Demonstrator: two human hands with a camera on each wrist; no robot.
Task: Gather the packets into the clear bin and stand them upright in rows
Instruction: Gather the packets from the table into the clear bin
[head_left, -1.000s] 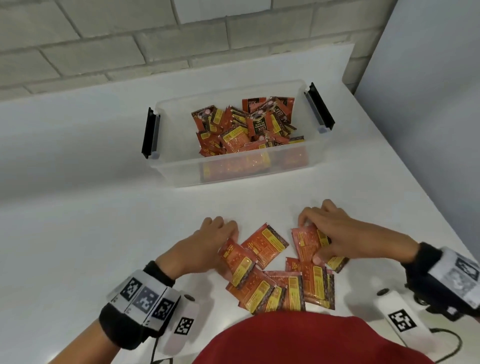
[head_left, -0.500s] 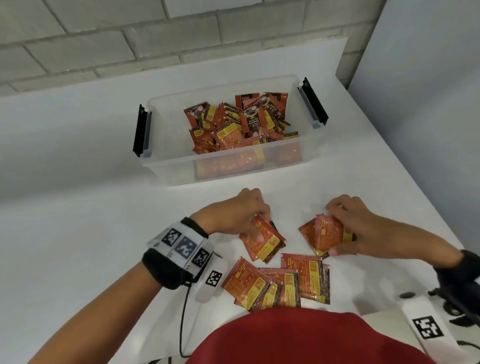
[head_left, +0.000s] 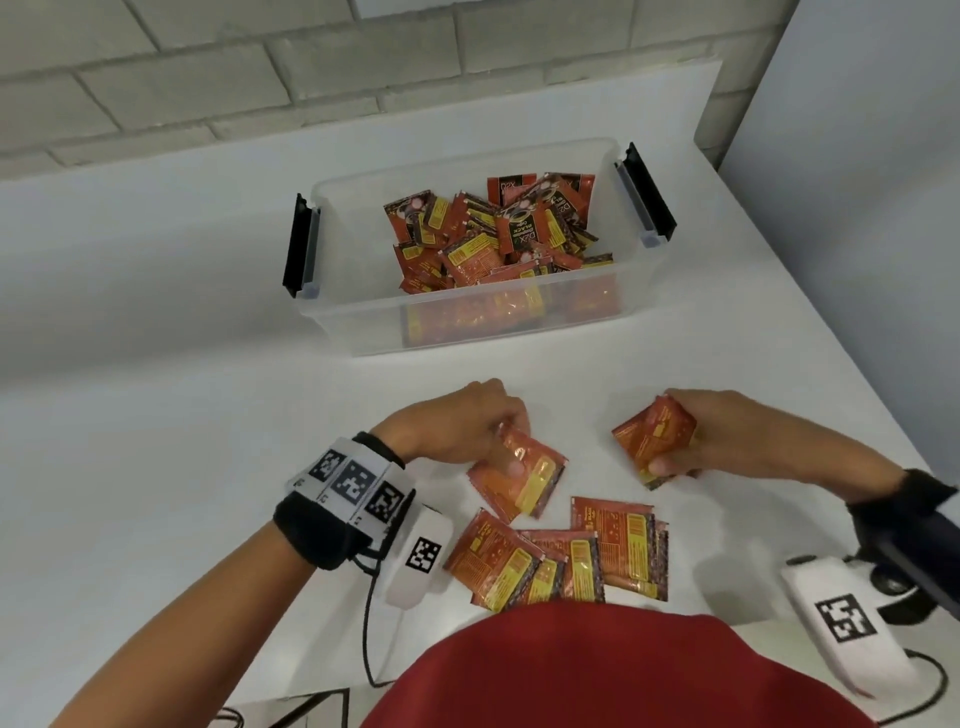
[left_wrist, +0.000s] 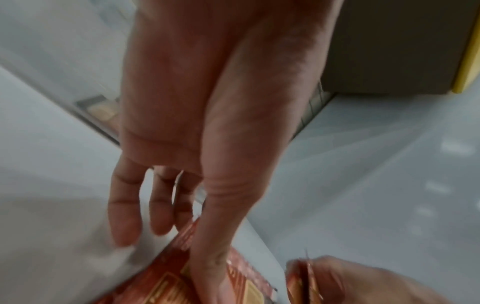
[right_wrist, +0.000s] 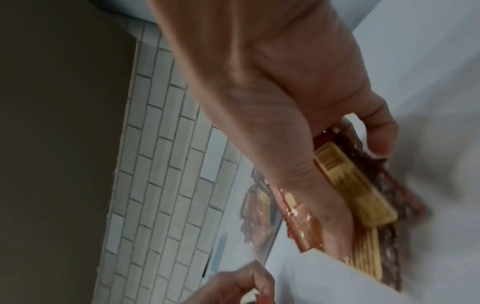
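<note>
The clear bin (head_left: 363, 332) with black latches stands at the back of the white table, its right part filled with a jumble of red-and-yellow packets (head_left: 493, 234). My left hand (head_left: 462, 426) pinches a few packets (head_left: 519, 478) between thumb and fingers, lifted off the table; the left wrist view shows the thumb (left_wrist: 207, 257) across a packet (left_wrist: 166, 283). My right hand (head_left: 717, 436) grips a small stack of packets (head_left: 652, 436), seen in the right wrist view as packets (right_wrist: 363, 197). Several loose packets (head_left: 561, 556) lie flat near my body.
A brick wall runs behind the table and a grey panel (head_left: 857, 156) stands at the right. Black latch handles (head_left: 298, 244) flank the bin. Cables and white tagged wrist units (head_left: 418, 558) hang near the table's front edge.
Both hands lifted packets off the pile and moved forward and apart, each now holding a small bunch. Fewer loose packets remain flat on the table.
</note>
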